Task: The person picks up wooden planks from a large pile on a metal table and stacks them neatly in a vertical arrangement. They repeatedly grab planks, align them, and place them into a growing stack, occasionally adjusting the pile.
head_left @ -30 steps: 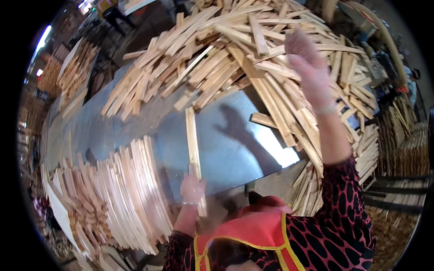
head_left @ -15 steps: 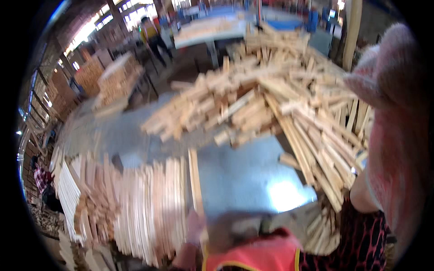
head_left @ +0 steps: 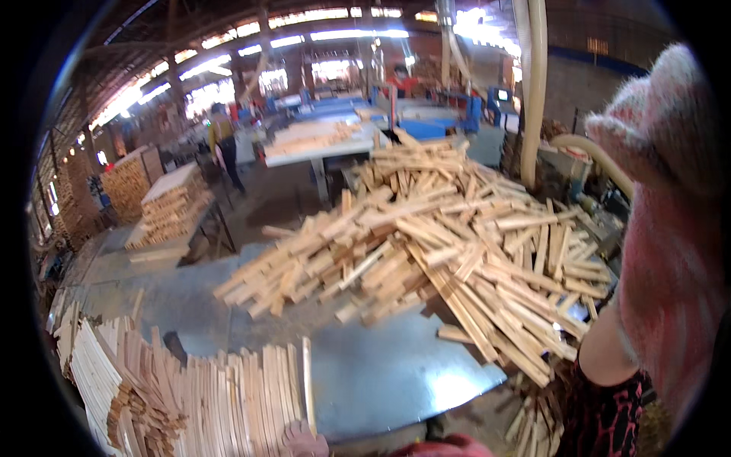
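One slat (head_left: 308,381) is on the tabletop (head_left: 373,385), right of one packed row (head_left: 244,396); the left hand (head_left: 303,440) is at its near end, the right hand (head_left: 659,114) raised; either's grip I cannot tell; one jumbled heap (head_left: 457,228) sprawls beyond.

No lettering, label, number or sign can be read. On the small lit screen (head_left: 503,95) in the background, any writing is too small and blurred to be made out. On the row of wooden strips (head_left: 242,396) and the heap of strips (head_left: 449,228), no marks can be deciphered.
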Demonstrator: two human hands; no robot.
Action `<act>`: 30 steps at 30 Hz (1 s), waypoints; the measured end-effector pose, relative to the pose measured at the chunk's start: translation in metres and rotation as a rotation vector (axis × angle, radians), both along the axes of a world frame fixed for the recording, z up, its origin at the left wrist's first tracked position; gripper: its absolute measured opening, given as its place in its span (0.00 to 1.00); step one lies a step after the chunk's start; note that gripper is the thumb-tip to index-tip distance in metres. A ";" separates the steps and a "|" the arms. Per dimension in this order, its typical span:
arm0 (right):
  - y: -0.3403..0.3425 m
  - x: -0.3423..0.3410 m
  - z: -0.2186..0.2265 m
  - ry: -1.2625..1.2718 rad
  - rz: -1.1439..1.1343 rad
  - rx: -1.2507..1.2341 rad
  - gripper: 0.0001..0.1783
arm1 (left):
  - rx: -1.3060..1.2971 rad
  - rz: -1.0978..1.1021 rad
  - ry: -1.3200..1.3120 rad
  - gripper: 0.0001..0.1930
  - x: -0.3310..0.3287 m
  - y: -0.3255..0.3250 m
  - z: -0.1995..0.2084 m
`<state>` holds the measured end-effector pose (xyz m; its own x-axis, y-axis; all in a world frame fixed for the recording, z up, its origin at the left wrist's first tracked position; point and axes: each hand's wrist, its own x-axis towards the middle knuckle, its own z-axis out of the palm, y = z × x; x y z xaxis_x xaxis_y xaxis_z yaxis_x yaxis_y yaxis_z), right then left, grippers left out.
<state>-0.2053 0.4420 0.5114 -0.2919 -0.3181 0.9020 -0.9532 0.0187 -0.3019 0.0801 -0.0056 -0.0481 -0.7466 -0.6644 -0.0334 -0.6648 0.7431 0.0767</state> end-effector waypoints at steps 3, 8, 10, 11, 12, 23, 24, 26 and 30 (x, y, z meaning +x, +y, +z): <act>-0.013 0.032 0.006 0.075 0.081 0.085 0.43 | -0.180 -0.100 0.284 0.24 -0.038 0.008 0.028; -0.042 -0.010 -0.019 0.028 0.175 0.205 0.44 | -0.123 -0.062 0.136 0.29 -0.068 -0.006 -0.004; -0.047 -0.061 -0.056 -0.093 0.086 0.214 0.44 | 0.112 0.215 0.294 0.29 -0.038 -0.010 -0.038; -0.051 -0.089 -0.082 -0.183 -0.028 0.249 0.45 | 0.133 0.226 0.233 0.30 -0.035 -0.002 -0.030; -0.050 -0.114 -0.113 -0.270 -0.123 0.271 0.45 | 0.144 0.255 0.192 0.30 -0.023 0.007 -0.017; 0.128 -0.318 -0.456 -1.252 -0.691 0.504 0.38 | -0.038 -0.255 -0.030 0.29 -0.035 0.032 0.076; 0.110 -0.294 -0.446 -1.249 -0.625 0.453 0.36 | -0.024 -0.222 -0.043 0.30 -0.022 0.034 0.086; 0.066 -0.238 -0.431 -1.270 -0.420 0.210 0.34 | -0.050 -0.112 -0.031 0.31 0.010 0.008 0.097; -0.002 -0.113 -0.436 -1.490 -0.173 -0.011 0.31 | -0.204 -0.035 -0.203 0.31 0.083 -0.057 0.098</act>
<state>-0.3183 0.4404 0.0754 -0.9523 -0.1802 -0.2462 0.2338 0.0876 -0.9683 0.1632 -0.0624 0.0498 -0.7612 -0.6464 -0.0530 -0.6244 0.7525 -0.2093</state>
